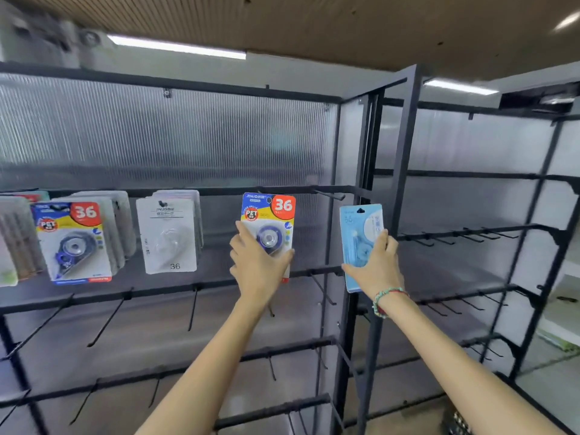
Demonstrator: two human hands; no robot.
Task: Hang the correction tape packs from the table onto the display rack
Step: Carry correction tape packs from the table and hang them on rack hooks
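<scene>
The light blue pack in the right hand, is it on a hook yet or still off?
Off. The light blue pack is held by the right hand, with its hang hole below the bare hook.

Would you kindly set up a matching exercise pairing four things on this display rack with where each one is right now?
Things:
1. blue-and-yellow pack
2. light blue pack
3. white pack
4. bare hook

Places:
A. hanging alone, left of both hands
B. held in the right hand
C. between the two held packs, top rail
D. held in the left hand

Pairs: 1-D, 2-B, 3-A, 4-C
</scene>
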